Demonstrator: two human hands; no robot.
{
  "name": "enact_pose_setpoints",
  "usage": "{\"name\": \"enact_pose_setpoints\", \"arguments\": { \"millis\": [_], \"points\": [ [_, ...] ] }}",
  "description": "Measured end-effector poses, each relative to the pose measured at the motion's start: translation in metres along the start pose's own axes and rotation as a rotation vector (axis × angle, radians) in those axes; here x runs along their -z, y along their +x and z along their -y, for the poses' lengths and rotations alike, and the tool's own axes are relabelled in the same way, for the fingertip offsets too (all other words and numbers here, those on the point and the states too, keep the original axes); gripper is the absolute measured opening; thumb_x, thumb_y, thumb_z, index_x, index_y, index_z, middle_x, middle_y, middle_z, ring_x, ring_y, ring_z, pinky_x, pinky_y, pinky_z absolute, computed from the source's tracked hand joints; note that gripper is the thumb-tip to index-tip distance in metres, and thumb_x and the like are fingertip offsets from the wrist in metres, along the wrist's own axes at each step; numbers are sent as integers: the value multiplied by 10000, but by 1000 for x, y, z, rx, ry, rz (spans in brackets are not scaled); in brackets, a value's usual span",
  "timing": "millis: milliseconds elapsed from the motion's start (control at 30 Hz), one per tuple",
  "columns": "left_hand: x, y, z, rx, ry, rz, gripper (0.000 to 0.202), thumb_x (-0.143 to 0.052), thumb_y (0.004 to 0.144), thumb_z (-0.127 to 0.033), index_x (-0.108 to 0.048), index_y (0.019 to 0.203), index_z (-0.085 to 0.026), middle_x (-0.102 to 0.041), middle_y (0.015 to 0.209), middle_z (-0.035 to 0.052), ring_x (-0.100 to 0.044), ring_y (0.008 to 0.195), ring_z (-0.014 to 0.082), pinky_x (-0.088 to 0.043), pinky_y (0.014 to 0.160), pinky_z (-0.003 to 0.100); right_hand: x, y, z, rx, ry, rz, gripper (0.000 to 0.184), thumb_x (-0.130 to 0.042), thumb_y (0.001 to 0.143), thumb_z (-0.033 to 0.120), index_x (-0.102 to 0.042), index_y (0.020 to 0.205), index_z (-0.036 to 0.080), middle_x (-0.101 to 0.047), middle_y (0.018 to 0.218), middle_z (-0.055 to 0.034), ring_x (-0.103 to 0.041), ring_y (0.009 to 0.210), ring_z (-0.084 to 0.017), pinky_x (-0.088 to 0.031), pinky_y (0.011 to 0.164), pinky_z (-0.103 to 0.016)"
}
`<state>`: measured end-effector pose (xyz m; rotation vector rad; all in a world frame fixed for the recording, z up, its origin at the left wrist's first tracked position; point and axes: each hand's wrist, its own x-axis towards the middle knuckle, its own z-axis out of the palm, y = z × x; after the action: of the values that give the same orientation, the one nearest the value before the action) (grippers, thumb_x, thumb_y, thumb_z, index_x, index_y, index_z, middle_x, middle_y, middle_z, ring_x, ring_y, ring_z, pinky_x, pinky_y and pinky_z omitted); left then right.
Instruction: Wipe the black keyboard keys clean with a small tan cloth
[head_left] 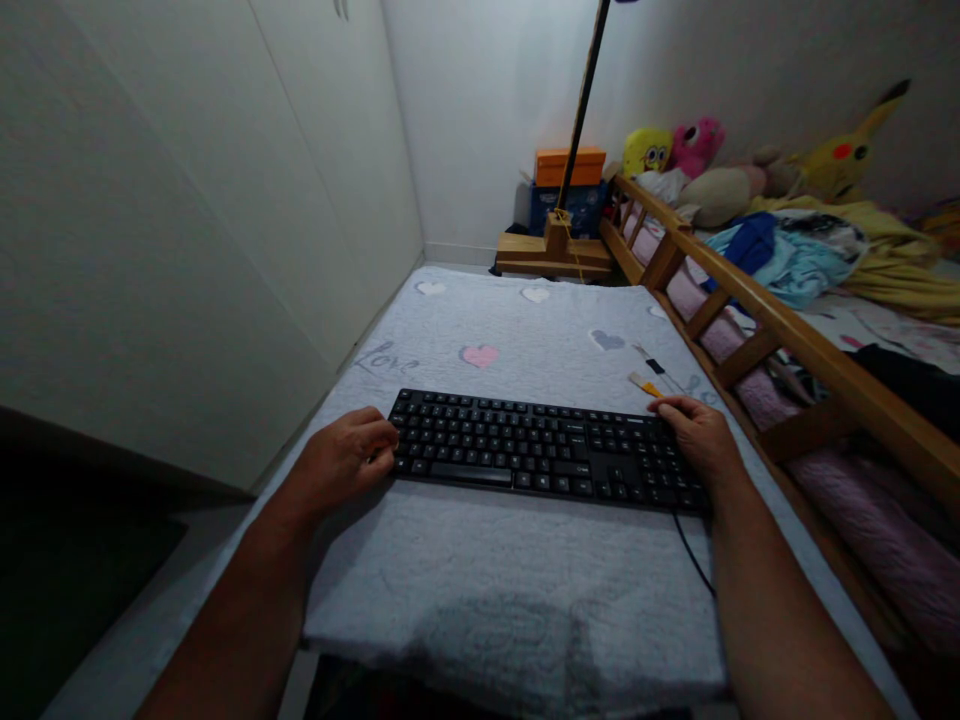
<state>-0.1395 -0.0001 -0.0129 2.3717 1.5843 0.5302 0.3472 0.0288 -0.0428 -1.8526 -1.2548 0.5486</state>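
Note:
A black keyboard (536, 450) lies flat on a pale grey fleecy cloth (517, 580) printed with hearts. My left hand (346, 458) is curled round the keyboard's left end, fingers closed on its edge. My right hand (699, 437) grips the right end, fingers bent over the top corner. The keyboard's black cable (694, 555) trails from under my right wrist toward the near edge. Two small tools, one with an orange handle (645, 384) and one with a black grip (655, 366), lie just beyond my right hand.
A wooden bed rail (780, 330) runs along the right, with bedding, clothes and plush toys (840, 160) behind it. White cupboard doors (187, 220) close the left side. A wooden stand with a dark pole (577, 130) and an orange box (570, 166) sit at the far end.

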Motion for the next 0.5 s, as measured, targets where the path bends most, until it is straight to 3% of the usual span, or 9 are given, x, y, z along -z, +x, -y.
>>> {"name": "enact_pose_setpoints", "arguments": {
  "millis": [267,367,500],
  "points": [
    [2,-4,7,75,7,-100,201,-539,787,-312,-689,735,-189,-641,793,33,-593,692,157,-442,640,260,1,-1,2,29,28,0,301,-639,661,442,-763,735,179,-699,686,-41,-596,680,-213,-433,668,-323],
    [0,-4,0,38,-91,-135,206,-553,820,-325,-703,788,-186,-657,811,31,-608,707,154,-471,667,260,1,-2,4,10,28,8,308,-641,664,440,-766,752,172,-684,664,-36,-596,672,-214,-437,667,-325],
    [-6,-2,-14,-67,-225,-80,235,-539,884,-312,-732,870,-177,-668,861,52,-634,752,157,-497,679,255,1,-2,5,-5,20,4,310,-637,659,439,-764,754,173,-703,717,-43,-605,709,-218,-444,711,-333]
  ]
}}
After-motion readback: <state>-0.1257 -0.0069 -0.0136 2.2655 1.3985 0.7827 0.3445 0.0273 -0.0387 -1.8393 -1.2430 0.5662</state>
